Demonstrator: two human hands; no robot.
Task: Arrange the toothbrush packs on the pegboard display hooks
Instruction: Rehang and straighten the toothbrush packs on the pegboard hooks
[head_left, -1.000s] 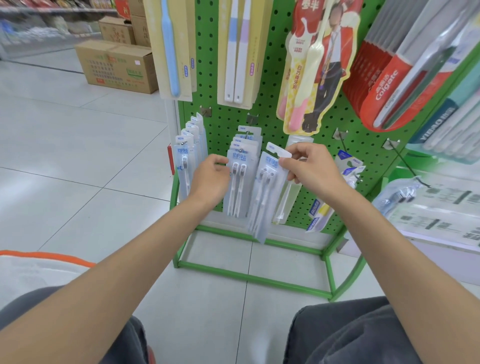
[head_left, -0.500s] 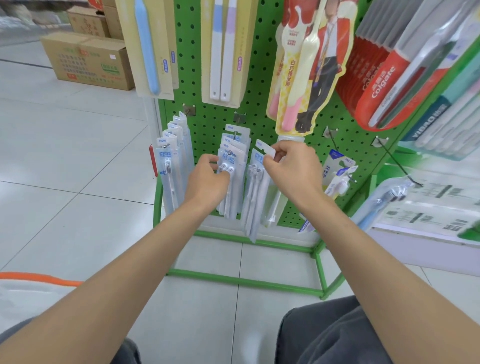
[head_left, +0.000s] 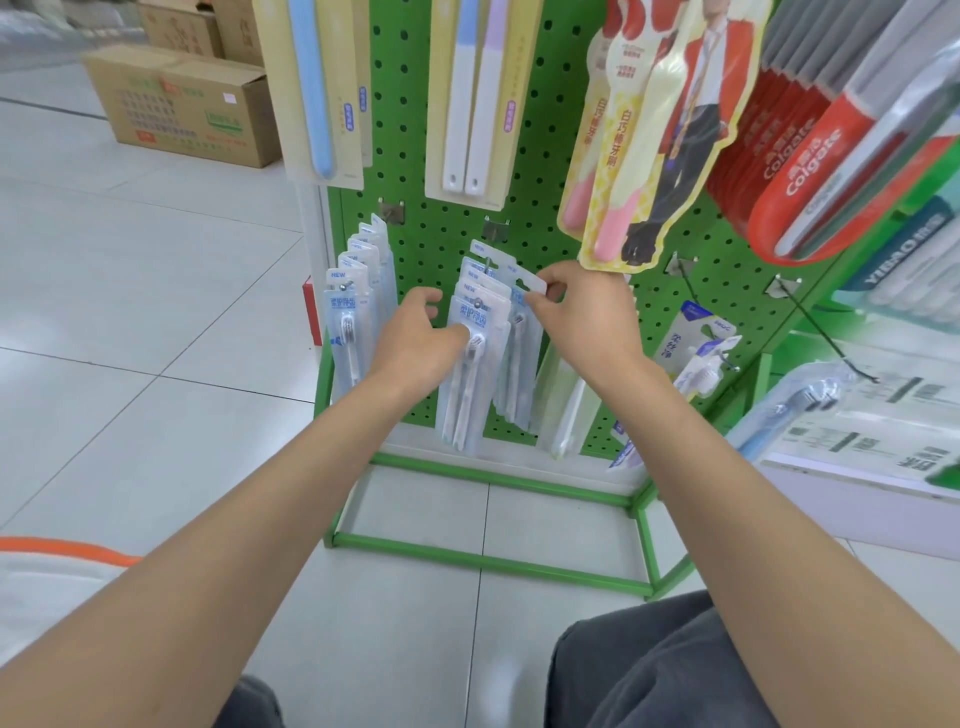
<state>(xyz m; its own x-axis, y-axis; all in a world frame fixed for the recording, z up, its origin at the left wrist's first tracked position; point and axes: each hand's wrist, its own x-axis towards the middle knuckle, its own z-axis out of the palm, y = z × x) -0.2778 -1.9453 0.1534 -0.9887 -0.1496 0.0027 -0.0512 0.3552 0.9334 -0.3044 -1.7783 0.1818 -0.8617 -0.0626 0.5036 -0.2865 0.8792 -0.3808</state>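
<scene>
A green pegboard (head_left: 431, 228) carries rows of toothbrush packs. On its lowest row, a stack of clear blue-white packs (head_left: 470, 374) hangs on the middle hook (head_left: 480, 302). My left hand (head_left: 415, 338) rests against the front pack of that stack, thumb on its face, fingers loosely spread. My right hand (head_left: 582, 317) pinches the white hang tab of a loose toothbrush pack (head_left: 519, 364), held just right of the stack and a little behind its front pack. Another stack of the same packs (head_left: 353, 322) hangs on the left hook.
Larger packs hang above: yellow ones (head_left: 322, 88), a cartoon pack (head_left: 639, 156) just over my right hand, red Colgate packs (head_left: 810, 150). Bare hooks (head_left: 810, 317) jut out at right. The green base frame (head_left: 488, 561) lies on tiled floor. Cardboard boxes (head_left: 187, 104) stand far left.
My right hand has lifted the loose pack's tab up and toward the middle hook. My left hand shifted slightly on the front pack. The view has moved closer to the board.
</scene>
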